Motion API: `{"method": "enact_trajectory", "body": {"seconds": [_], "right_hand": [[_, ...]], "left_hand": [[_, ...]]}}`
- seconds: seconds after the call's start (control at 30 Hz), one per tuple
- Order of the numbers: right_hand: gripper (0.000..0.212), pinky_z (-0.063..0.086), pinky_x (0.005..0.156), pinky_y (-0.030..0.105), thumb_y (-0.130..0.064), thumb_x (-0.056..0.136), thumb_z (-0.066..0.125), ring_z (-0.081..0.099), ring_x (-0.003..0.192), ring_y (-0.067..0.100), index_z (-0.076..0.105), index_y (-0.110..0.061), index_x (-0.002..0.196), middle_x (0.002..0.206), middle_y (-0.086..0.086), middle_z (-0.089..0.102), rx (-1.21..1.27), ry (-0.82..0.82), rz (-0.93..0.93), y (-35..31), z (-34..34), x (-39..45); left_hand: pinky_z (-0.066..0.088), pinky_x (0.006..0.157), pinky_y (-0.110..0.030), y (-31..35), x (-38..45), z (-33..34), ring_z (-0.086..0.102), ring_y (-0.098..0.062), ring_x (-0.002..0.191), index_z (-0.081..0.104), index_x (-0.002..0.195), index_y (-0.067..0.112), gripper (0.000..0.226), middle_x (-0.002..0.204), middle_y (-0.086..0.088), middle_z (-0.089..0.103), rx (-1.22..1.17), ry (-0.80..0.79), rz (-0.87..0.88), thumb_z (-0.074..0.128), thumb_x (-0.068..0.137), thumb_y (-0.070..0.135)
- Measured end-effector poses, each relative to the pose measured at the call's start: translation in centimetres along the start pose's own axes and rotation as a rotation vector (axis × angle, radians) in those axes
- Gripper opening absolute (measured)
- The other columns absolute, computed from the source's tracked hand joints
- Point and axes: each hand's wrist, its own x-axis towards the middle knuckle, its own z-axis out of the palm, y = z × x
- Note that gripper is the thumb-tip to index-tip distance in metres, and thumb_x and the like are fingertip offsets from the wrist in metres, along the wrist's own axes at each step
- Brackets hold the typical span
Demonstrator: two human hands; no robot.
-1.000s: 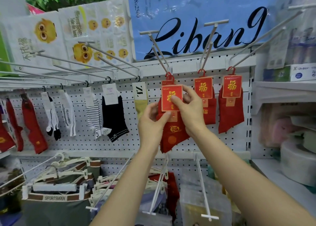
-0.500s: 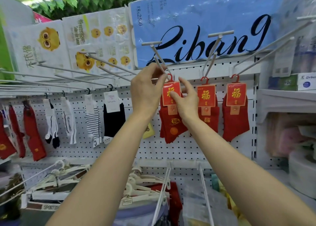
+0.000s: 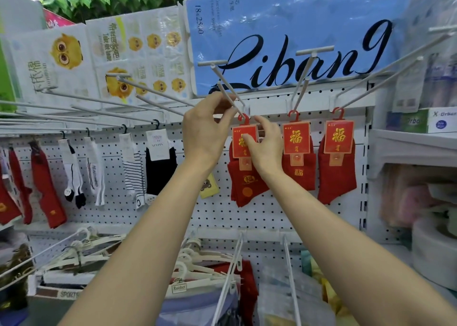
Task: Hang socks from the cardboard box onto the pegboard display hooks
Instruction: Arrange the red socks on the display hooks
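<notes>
- A white pegboard (image 3: 247, 217) fills the wall ahead, studded with long white display hooks (image 3: 228, 88) that jut out toward the viewer.
- Along the pegboard's top edge stands a row of plastic-wrapped packs: a blue one (image 3: 291, 29) with black script and white ones (image 3: 99, 61) with yellow cartoon owls. Green leaves show above them.
- The left hand (image 3: 205, 133) pinches the rod of one hook near its base.
- The right hand (image 3: 265, 145) pinches the red card of a red sock pair (image 3: 244, 177), whose red hanger loop sits on that same hook, close against the board.
- Two more carded red pairs (image 3: 336, 167) hang just to the right.
- Toward the left edge hang black, striped, white and red socks (image 3: 160, 170).
- Below are white garment hangers (image 3: 86, 251); shelves (image 3: 415, 143) stand at the right edge.
</notes>
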Motion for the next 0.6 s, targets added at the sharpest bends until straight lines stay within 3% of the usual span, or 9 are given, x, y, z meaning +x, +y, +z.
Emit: {"method": "enact_trajectory", "body": {"seconds": [0.17,0.27,0.37,0.6], "right_hand": [[0.042,0.042,0.100,0.030,-0.025,0.092,0.066,0.050,0.118,0.017,0.057,-0.017,0.133,0.124,-0.001,0.057,-0.127,0.059,-0.160,0.7,-1.4,-1.7],[0.037,0.043,0.097,0.030,-0.026,0.093,0.064,0.053,0.114,0.017,0.061,-0.014,0.128,0.119,0.000,0.062,-0.175,0.054,-0.281,0.8,-3.0,-3.8],[0.033,0.046,0.092,0.030,-0.026,0.092,0.064,0.058,0.108,0.019,0.065,-0.011,0.121,0.113,0.001,0.066,-0.229,0.056,-0.387,0.3,-4.9,-6.4],[0.028,0.051,0.083,0.037,-0.024,0.090,0.066,0.063,0.097,0.023,0.069,-0.008,0.113,0.103,0.004,0.069,-0.293,0.042,-0.537,-1.2,-9.2,-14.2]], "left_hand": [[0.055,0.087,-0.036,-1.0,-2.6,-1.3,0.066,-0.008,0.101,0.068,0.117,0.025,0.026,0.110,0.011,0.071,0.222,-0.097,-0.037,0.065,0.093,0.033],[0.053,0.077,-0.036,-1.5,-5.5,-3.0,0.063,-0.017,0.108,0.065,0.120,0.026,0.028,0.118,0.008,0.068,0.444,-0.178,0.062,0.061,0.096,0.038],[0.046,0.065,-0.031,-1.4,-8.5,-4.5,0.063,-0.022,0.102,0.068,0.113,0.022,0.024,0.111,0.003,0.069,0.607,-0.209,0.165,0.063,0.095,0.037],[0.047,0.066,-0.036,-0.2,-14.7,-8.7,0.061,-0.028,0.089,0.069,0.107,0.014,0.022,0.097,-0.003,0.069,0.697,-0.229,0.264,0.071,0.088,0.025]]}}
